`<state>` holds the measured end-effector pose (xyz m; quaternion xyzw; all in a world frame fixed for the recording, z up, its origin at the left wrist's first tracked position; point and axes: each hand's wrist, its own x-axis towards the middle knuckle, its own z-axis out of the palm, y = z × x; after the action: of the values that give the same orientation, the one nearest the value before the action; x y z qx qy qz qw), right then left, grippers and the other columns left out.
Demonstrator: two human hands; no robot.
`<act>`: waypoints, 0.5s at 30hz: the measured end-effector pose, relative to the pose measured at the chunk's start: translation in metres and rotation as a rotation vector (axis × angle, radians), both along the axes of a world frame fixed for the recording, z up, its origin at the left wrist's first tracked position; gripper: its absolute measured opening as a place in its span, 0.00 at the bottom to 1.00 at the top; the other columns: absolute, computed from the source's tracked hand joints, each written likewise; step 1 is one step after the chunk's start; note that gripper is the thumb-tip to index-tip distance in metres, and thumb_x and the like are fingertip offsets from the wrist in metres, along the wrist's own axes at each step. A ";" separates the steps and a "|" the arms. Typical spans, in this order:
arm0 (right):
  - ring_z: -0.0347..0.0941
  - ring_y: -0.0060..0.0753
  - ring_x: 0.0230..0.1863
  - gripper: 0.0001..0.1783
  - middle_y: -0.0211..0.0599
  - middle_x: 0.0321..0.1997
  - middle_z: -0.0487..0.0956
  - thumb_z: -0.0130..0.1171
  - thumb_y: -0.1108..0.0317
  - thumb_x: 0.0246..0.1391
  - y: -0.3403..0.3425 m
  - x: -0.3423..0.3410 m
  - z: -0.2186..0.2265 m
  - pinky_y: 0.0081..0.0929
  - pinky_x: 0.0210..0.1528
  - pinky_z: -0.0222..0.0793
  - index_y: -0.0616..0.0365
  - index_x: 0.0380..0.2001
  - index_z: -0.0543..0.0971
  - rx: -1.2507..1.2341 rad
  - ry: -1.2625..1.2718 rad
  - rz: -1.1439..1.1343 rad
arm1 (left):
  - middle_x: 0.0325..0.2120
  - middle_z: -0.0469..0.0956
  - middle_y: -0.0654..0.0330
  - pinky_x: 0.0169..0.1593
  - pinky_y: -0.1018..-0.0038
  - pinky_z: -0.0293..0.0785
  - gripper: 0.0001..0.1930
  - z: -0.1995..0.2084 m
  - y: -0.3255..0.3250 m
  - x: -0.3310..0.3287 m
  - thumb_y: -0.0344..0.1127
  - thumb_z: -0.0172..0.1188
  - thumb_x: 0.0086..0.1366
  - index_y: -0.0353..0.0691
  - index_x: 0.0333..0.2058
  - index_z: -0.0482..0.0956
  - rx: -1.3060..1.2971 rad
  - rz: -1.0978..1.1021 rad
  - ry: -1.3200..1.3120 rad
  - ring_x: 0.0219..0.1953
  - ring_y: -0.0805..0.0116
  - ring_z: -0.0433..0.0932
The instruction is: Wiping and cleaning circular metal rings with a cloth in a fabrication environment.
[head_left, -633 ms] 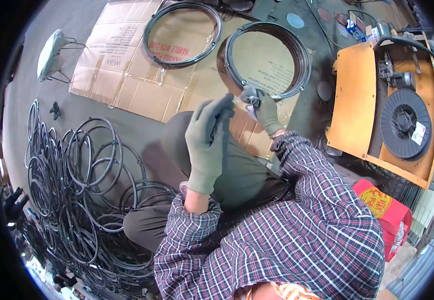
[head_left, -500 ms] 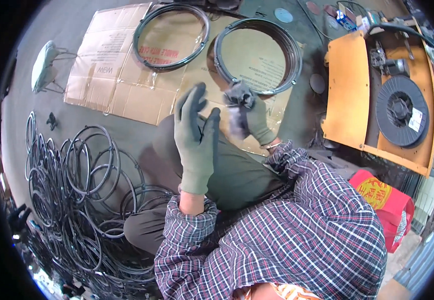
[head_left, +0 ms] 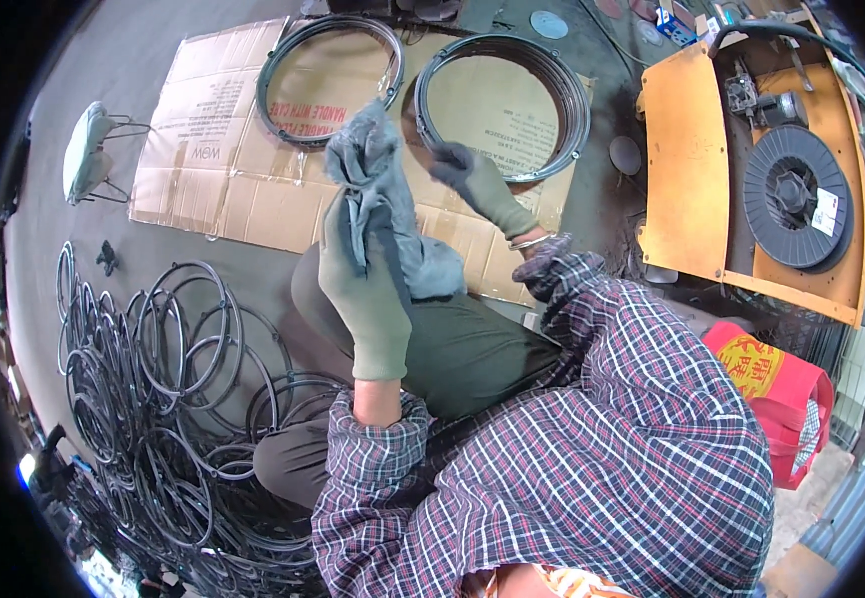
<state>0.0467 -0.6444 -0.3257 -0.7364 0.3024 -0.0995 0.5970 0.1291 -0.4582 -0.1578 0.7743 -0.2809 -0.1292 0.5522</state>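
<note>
My left hand (head_left: 364, 269), in a grey-green glove with dark palm, is closed around a crumpled grey cloth (head_left: 422, 261). The cloth bunches up above the fingers and hangs down beside the wrist. My right hand (head_left: 480, 184), in a matching glove, is at the lower left rim of a stack of dark wire rings (head_left: 577, 130). Its fingers are slightly parted and partly curled, with nothing visible in them; whether they touch the rings I cannot tell. A second, thinner dark ring (head_left: 271, 120) lies left of the stack. Both rest on flattened cardboard (head_left: 178, 184).
Many dark wire rings (head_left: 153, 439) lie heaped at my left. A small stool (head_left: 83, 154) stands beyond them. At right are an orange machine housing (head_left: 687, 159) with a black spool (head_left: 796, 199), and a red bag (head_left: 791, 399). A grey disc (head_left: 625, 154) lies beside the cardboard.
The grey cloth, bunched at my right hand before, is now in my left hand, which has closed on it. My right hand has moved up to the ring stack without the cloth.
</note>
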 end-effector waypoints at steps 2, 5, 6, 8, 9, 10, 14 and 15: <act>0.75 0.47 0.51 0.25 0.43 0.49 0.79 0.65 0.58 0.49 -0.008 -0.021 -0.046 0.43 0.49 0.71 0.57 0.50 0.77 -0.733 0.504 -0.008 | 0.50 0.77 0.48 0.58 0.67 0.69 0.20 -0.010 0.001 -0.001 0.21 0.56 0.64 0.29 0.55 0.71 -0.045 0.034 0.043 0.52 0.54 0.76; 0.75 0.43 0.47 0.27 0.43 0.45 0.79 0.67 0.59 0.44 -0.007 -0.040 -0.068 0.42 0.44 0.70 0.56 0.49 0.77 -1.135 0.629 0.086 | 0.51 0.75 0.47 0.58 0.67 0.69 0.21 -0.008 0.014 0.001 0.22 0.58 0.63 0.30 0.55 0.71 -0.032 0.013 -0.050 0.53 0.54 0.76; 0.75 0.43 0.47 0.27 0.43 0.45 0.79 0.67 0.59 0.44 -0.016 -0.050 -0.076 0.42 0.44 0.70 0.56 0.49 0.77 -1.141 0.625 0.084 | 0.52 0.74 0.46 0.57 0.66 0.69 0.21 0.008 0.005 -0.001 0.23 0.59 0.62 0.31 0.54 0.71 -0.017 -0.056 -0.130 0.53 0.52 0.75; 0.76 0.40 0.46 0.25 0.41 0.43 0.80 0.65 0.61 0.45 -0.024 -0.059 -0.094 0.39 0.43 0.70 0.55 0.49 0.77 -1.156 0.701 0.087 | 0.52 0.74 0.46 0.56 0.67 0.70 0.22 0.010 0.001 -0.001 0.23 0.60 0.61 0.32 0.55 0.70 -0.035 -0.133 -0.084 0.53 0.50 0.75; 0.76 0.40 0.46 0.25 0.41 0.43 0.80 0.65 0.61 0.45 -0.029 -0.060 -0.102 0.39 0.43 0.70 0.55 0.49 0.77 -1.160 0.696 0.085 | 0.53 0.73 0.47 0.56 0.67 0.70 0.23 0.014 0.000 -0.002 0.23 0.60 0.61 0.32 0.55 0.70 -0.021 -0.155 -0.094 0.53 0.50 0.75; 0.77 0.40 0.44 0.23 0.39 0.42 0.81 0.62 0.61 0.48 -0.034 -0.061 -0.109 0.38 0.44 0.70 0.54 0.49 0.76 -1.127 0.769 0.092 | 0.53 0.73 0.47 0.56 0.67 0.71 0.24 0.017 -0.002 -0.002 0.23 0.60 0.60 0.33 0.56 0.69 -0.025 -0.178 -0.078 0.53 0.49 0.75; 0.80 0.39 0.37 0.13 0.35 0.34 0.82 0.53 0.66 0.55 -0.038 -0.055 -0.119 0.38 0.41 0.72 0.51 0.43 0.79 -1.135 0.833 0.108 | 0.54 0.73 0.47 0.56 0.67 0.71 0.25 0.021 0.000 -0.002 0.23 0.60 0.60 0.33 0.57 0.69 -0.016 -0.211 -0.076 0.55 0.48 0.75; 0.80 0.39 0.36 0.11 0.36 0.33 0.82 0.51 0.66 0.55 -0.040 -0.054 -0.119 0.38 0.39 0.72 0.50 0.40 0.80 -1.093 0.877 0.151 | 0.54 0.73 0.47 0.56 0.67 0.71 0.25 0.022 0.000 -0.002 0.23 0.60 0.60 0.33 0.57 0.69 -0.015 -0.212 -0.083 0.55 0.48 0.75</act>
<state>-0.0075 -0.6840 -0.4449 -0.9220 0.3699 0.1106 -0.0304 0.1269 -0.4585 -0.1353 0.7408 -0.3845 -0.1527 0.5292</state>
